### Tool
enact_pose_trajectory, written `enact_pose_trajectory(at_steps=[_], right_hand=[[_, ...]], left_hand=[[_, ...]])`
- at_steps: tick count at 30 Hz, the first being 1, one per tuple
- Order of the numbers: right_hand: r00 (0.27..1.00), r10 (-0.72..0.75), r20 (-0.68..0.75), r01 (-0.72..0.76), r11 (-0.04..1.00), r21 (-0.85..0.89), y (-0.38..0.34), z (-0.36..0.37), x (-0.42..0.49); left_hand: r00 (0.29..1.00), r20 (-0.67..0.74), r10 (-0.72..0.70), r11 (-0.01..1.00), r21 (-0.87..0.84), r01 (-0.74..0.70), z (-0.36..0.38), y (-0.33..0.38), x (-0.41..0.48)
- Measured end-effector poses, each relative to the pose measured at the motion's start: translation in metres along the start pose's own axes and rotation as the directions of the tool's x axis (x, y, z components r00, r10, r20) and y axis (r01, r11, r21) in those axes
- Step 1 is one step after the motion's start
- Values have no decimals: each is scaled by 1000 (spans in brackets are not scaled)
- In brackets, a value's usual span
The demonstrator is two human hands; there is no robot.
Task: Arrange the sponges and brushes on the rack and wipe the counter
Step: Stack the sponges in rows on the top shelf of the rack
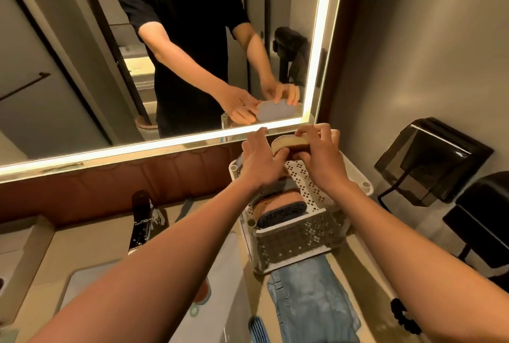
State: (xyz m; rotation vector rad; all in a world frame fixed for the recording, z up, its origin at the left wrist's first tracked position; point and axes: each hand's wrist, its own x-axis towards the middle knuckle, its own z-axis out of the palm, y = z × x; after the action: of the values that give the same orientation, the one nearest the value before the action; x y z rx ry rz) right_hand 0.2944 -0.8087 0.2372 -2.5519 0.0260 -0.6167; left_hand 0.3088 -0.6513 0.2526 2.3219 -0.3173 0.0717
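Sponge held above the rack in both hands

An oval tan sponge with a pale grey underside (287, 142) is up in the air above the far end of the white perforated plastic rack (303, 235), close to the lit lower edge of the wall mirror (170, 147). The right hand (321, 154) grips it, with the fingers curled over the top and right end. The left hand (260, 160) steadies the other end: its fingers are nearly straight and its thumb touches the sponge's near side. The mirror shows the same hold from the front, with the grey face towards the glass.

Inside the rack, near its front wall, a brown scrubbing pad (263, 206) and a dark blue knitted scrubber (278, 213) lie side by side and touching. The left wrist partly covers a grey piece farther back.

The rack stands on the beige stone counter (41, 268). A faded blue cloth (311, 304) runs out from under its front edge towards the viewer. A blue striped cloth (256, 329) lies just left of that. A dark tap (141, 221) stands well to the left, by the basin. A black dispenser (429, 160) is fixed to the right-hand wall.
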Motion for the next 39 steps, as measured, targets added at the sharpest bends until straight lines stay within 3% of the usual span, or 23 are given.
enact_pose_trajectory(at_steps=[8, 12, 15, 23, 28, 33, 39], right_hand=[[997, 66, 50, -61, 994, -96, 29, 19, 19], [993, 88, 80, -81, 992, -92, 36, 30, 23], [992, 90, 91, -83, 994, -72, 36, 38, 24], [985, 112, 129, -102, 991, -82, 33, 47, 17], [959, 126, 255, -95, 987, -131, 25, 37, 8], [972, 61, 228, -55, 998, -30, 1, 15, -14], [975, 53, 215, -74, 993, 92, -48, 0, -40]], left_hand=[[999, 33, 6, 981, 192, -12, 24, -14, 6], [996, 61, 70, 911, 403, -88, 34, -21, 3], [995, 67, 75, 881, 462, -97, 37, -23, 3], [996, 57, 67, 869, 487, -86, 39, -23, 0], [992, 123, 22, 890, 450, -76, 32, -19, 0], [983, 179, 36, 916, 388, -104, 19, -22, -4], [984, 114, 137, 915, 367, -169, -7, -42, -35]])
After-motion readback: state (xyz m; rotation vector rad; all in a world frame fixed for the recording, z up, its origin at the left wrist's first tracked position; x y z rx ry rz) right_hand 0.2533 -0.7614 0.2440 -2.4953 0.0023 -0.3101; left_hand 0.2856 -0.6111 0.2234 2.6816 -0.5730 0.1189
